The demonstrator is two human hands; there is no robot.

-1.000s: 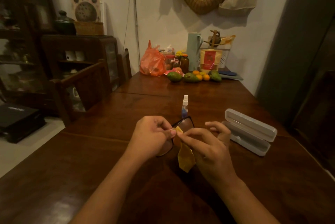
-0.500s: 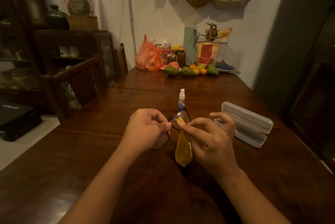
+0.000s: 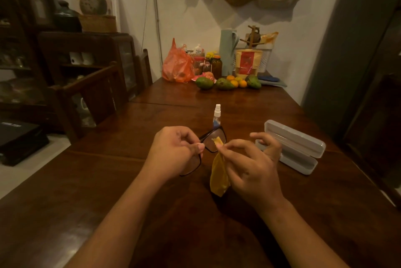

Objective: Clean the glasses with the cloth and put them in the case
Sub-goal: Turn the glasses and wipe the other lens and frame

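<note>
Black-framed glasses are held above the wooden table, gripped near the bridge by my left hand. My right hand pinches a yellow cloth between thumb and forefinger against the far lens; most of the cloth hangs down below. The near lens is partly hidden behind my left hand. A clear plastic glasses case lies open on the table just right of my right hand.
A small spray bottle stands right behind the glasses. At the table's far end are an orange plastic bag, jars, fruit and a tall pale jug. Wooden chairs line the left side.
The view has shifted a little. My right hand's pinch on the cloth has slid across the far lens, and its other fingers have spread wider. My left hand keeps its hold.
</note>
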